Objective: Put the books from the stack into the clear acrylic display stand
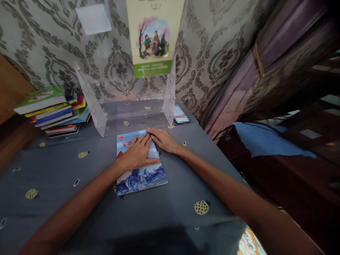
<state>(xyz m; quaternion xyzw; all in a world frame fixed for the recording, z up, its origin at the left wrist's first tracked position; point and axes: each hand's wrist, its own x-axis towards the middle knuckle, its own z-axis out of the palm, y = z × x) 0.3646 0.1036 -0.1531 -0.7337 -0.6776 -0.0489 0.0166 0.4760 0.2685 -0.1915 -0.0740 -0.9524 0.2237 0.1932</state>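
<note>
A thin book [143, 179] with a blue wave picture on its cover lies closed on the dark tablecloth in front of me. Across the upper half of the cover my left hand [138, 152] rests flat, fingers stretched out and thumb spread, hiding part of the title and picture. My right hand [163, 140] lies at the book's upper right corner, fingers extended, its fingertips touching the edge beside the left fingertips. Neither hand grips anything that I can see.
Behind the book stands a clear acrylic rack [98, 113], with a poster-like green-edged cover [154, 39] above it. A book stack [53, 109] sits at the left. To the right are the table's edge, a purple curtain [239, 85] and a blue cloth [265, 140].
</note>
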